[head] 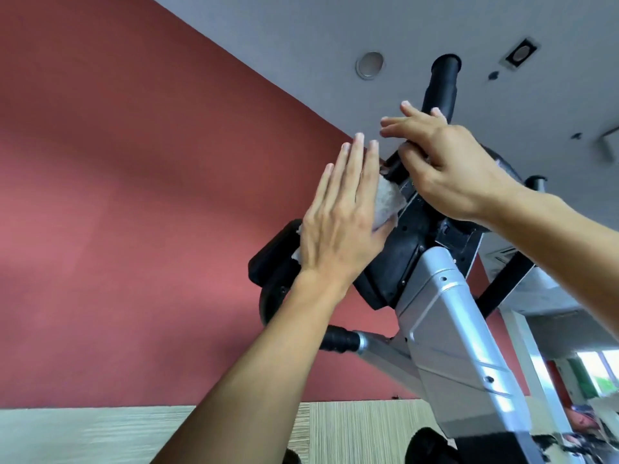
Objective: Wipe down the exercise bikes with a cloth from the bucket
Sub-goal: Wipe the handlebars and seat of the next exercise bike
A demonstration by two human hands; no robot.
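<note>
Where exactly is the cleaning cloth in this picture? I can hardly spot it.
Start at the slanted silver metal post of the exercise bike and follow it up to the black plastic console on top. The crumpled white cloth lies against the console's left side, pressed under the flat left hand. It is the only pale, fuzzy thing among the black parts.

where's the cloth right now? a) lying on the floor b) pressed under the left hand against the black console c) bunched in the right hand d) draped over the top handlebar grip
b: the white cloth sits under the flat left hand, pressed against the bike's black console.
</note>
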